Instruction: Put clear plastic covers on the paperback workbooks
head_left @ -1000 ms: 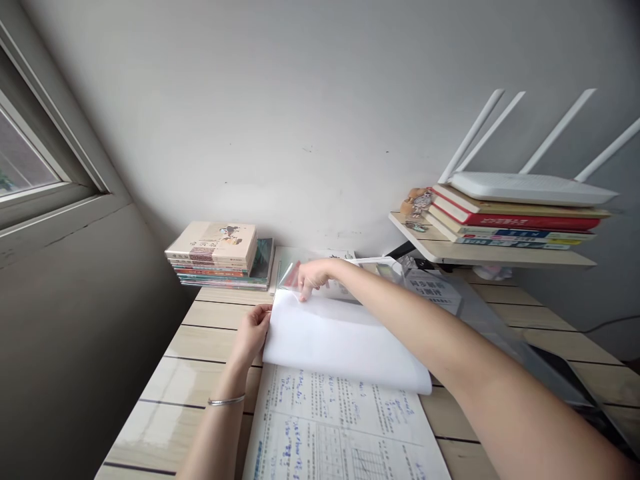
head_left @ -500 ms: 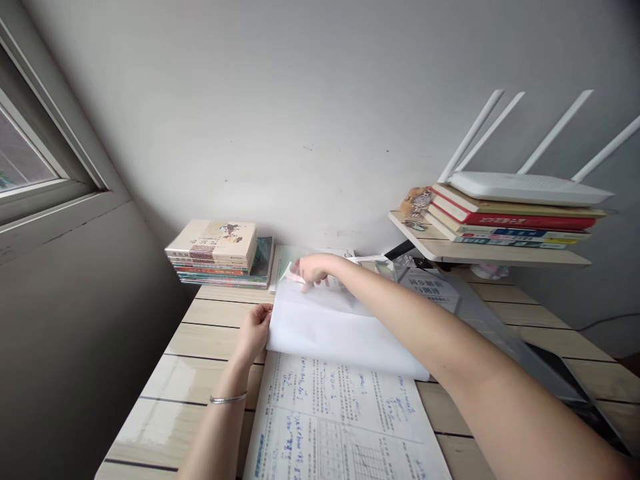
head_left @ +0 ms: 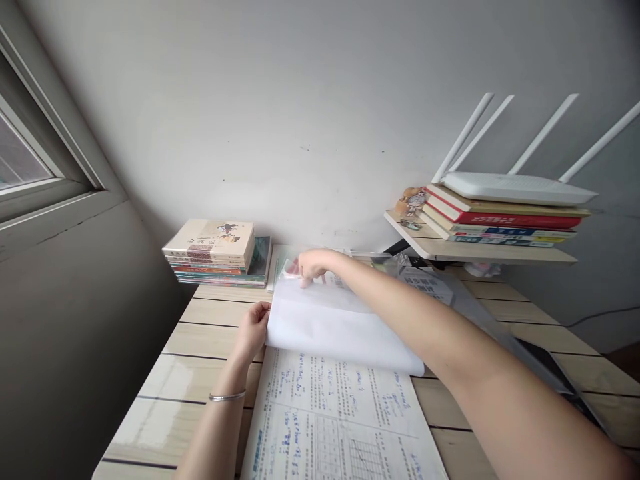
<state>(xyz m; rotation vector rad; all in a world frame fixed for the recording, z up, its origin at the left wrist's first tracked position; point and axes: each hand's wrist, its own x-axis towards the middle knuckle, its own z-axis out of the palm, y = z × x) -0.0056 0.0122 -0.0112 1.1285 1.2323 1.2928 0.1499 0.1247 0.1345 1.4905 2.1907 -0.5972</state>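
A large white sheet (head_left: 330, 327) lies folded back over a printed worksheet with blue handwriting (head_left: 340, 413) on the wooden desk (head_left: 210, 340). My left hand (head_left: 253, 330) pinches the left edge of the white sheet, fingers closed on it. My right hand (head_left: 311, 265) reaches across to the sheet's far left corner, fingers curled on the paper's edge beside a clear plastic sleeve (head_left: 430, 287). A silver bracelet (head_left: 227, 397) sits on my left wrist.
A stack of books (head_left: 215, 253) stands at the back left against the wall. At the right, a small wooden shelf (head_left: 480, 250) carries books and a white router (head_left: 515, 187) with several antennas. A window (head_left: 25, 160) is at the far left.
My right hand has pushed the far corner of the white sheet slightly farther back and down. The left hand has kept its grip on the left edge. The view shifted a little.
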